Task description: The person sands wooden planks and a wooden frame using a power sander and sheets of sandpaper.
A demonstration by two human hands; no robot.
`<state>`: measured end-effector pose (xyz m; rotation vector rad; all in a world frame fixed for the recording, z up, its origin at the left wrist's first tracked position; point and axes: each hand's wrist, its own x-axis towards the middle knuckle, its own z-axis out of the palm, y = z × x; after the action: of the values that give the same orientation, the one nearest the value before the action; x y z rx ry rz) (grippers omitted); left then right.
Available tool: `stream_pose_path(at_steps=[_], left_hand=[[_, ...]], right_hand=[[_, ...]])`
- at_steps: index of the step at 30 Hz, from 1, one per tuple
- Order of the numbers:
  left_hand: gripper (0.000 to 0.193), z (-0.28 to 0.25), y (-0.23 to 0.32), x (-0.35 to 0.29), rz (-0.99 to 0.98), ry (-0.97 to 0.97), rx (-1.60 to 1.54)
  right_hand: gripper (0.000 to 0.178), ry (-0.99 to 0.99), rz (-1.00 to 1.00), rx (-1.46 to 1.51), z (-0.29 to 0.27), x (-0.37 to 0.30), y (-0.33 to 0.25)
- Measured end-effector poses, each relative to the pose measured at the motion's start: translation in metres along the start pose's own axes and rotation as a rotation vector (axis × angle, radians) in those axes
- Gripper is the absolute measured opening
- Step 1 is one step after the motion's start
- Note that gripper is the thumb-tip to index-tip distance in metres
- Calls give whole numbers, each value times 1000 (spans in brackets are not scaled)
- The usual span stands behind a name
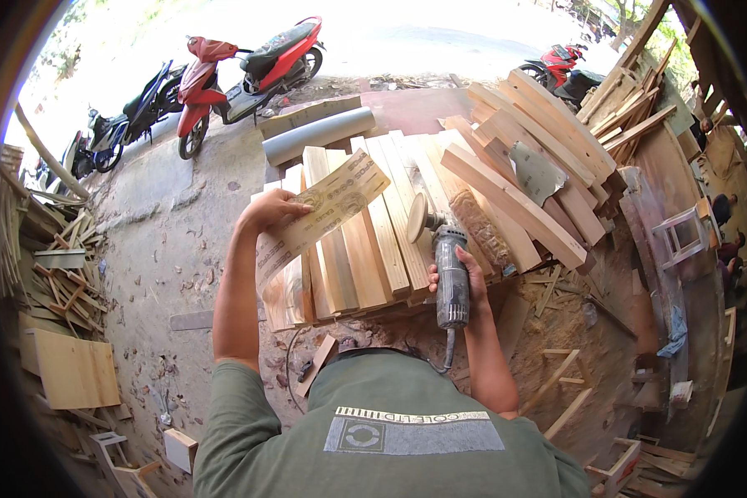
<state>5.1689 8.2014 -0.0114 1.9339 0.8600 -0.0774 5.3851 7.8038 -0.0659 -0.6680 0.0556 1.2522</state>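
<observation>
My left hand (267, 209) pinches the edge of a long strip of sandpaper (340, 199), its tan printed back facing up. The strip slants over the left part of a row of planed wooden boards (373, 257). In my right hand (475, 274) is a grey angle grinder (451, 290), gripped round its body. Its round pale disc (419, 217) points up and left above the boards, and a cord (449, 349) hangs from its rear end. Whether the disc is spinning cannot be told.
Beyond the boards lies a grey roll (319, 135). A torn greyish sheet (538, 173) rests on the thicker timbers at right. Scrap wood (68, 290) is heaped at far left, near a pale wooden panel (79, 371). Farther off stands a red scooter (203, 83).
</observation>
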Motion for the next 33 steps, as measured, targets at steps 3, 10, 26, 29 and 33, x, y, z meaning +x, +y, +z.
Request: stream_pose_path(at_steps=[3, 10, 26, 29, 33], left_hand=[[48, 4, 7, 0, 19, 52, 3], [46, 5, 8, 14, -3, 8, -22], [46, 14, 5, 28, -27, -68, 14], [46, 17, -1, 32, -26, -67, 20], [46, 20, -5, 35, -35, -72, 11]], right_hand=[[55, 1, -7, -12, 3, -2, 0], [56, 12, 6, -19, 5, 0, 0], [56, -3, 18, -1, 0, 0, 0], [56, -5, 10, -14, -1, 1, 2], [55, 10, -7, -7, 3, 0, 0]])
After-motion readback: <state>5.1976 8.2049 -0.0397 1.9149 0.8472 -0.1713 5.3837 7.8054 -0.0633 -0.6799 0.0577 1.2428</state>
